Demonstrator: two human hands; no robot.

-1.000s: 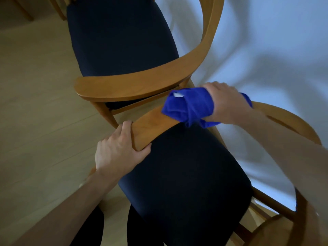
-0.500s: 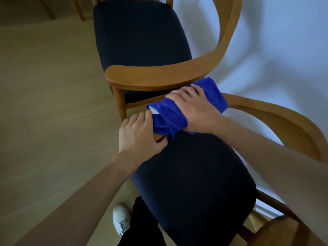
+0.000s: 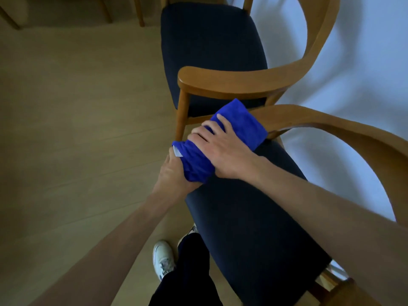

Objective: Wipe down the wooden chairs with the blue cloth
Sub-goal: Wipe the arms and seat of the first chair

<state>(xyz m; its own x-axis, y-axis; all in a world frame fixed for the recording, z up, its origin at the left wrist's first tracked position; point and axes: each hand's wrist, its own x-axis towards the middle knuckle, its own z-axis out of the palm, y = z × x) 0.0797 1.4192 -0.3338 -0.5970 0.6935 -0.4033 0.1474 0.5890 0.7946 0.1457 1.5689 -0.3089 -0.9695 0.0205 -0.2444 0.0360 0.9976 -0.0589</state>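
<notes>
Nearest the camera, a white sneaker (image 3: 162, 258) and a dark trouser leg (image 3: 187, 274) are seen on the pale wood-look floor (image 3: 77, 129), just beside the near wooden armchair w/ dark navy padded seat (image 3: 249, 228). The left hand (image 3: 174, 173) is placed at the front end of that chair's armrest; its fingers are hidden under the cloth, so whether a grip is closed round the wood can't be told. The right hand (image 3: 220, 149) is laid over the bright blue folded microfibre cloth (image 3: 234, 129), fingers curved down over it and pressing it onto the curved wooden armrest (image 3: 331, 129). The cloth is thus wrapped over the armrest's front end, touching both hands.

Step in hand, by judgement: the armrest of the near chair is being wiped, approx. at its tip. Next, the cloth probably needs to be drawn back along the curve toward the backrest, w/ pressure kept even and the chair steadied.

Further off, a second wooden armchair w/ navy seat (image 3: 209, 40) stands just beyond, against the white wall (image 3: 364, 51); it is not touched by the cloth.
</notes>
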